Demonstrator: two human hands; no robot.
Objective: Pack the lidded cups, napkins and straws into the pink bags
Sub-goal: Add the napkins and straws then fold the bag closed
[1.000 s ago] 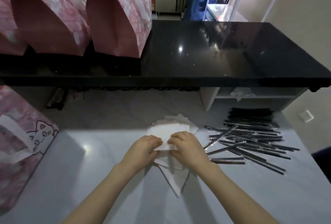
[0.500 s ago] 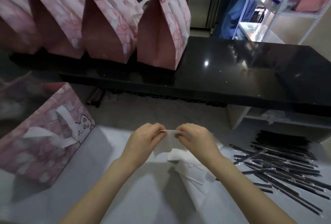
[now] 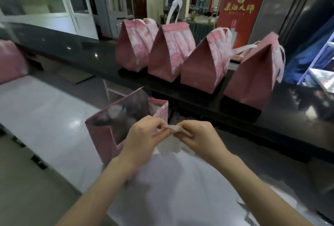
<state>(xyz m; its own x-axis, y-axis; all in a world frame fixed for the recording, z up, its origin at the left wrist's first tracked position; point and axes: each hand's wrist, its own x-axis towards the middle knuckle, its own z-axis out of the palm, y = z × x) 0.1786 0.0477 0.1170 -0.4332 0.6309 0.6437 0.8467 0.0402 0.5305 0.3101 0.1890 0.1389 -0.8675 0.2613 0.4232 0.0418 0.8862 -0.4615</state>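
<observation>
Both forearms come up from below and angle toward each other, bare to the elbow. The hands meet just to the right of the open pink bag (image 3: 106, 135). The left hand (image 3: 144, 135) is held with its back upward and its knuckles bent. Its thumb and forefinger are pressed together on one end of the top edge of a white napkin (image 3: 170, 142). The right hand (image 3: 197, 135) mirrors it, wrist slightly raised, with fingers curled in and pinching the other end of the same edge. The two hands are close together, with only a short strip of folded edge showing between the fingertips. The rest of the napkin hangs below them, soft and crumpled, clear of the surface.

The open pink bag stands upright on the white table (image 3: 45, 113) with its mouth gaping. From here the left hand overlaps its near right corner. Pale rounded shapes sit inside, but they are too blurred to tell what they are. The napkin is outside the bag, beside its right wall and about level with its rim.

Behind the bag runs a long black counter (image 3: 271, 117). Four closed pink bags (image 3: 168, 54) stand on it in a row, beyond and to the right of the open bag, tops folded over and white handles showing. Farther back behind them a red banner (image 3: 242, 9) with yellow lettering stands upright.
</observation>
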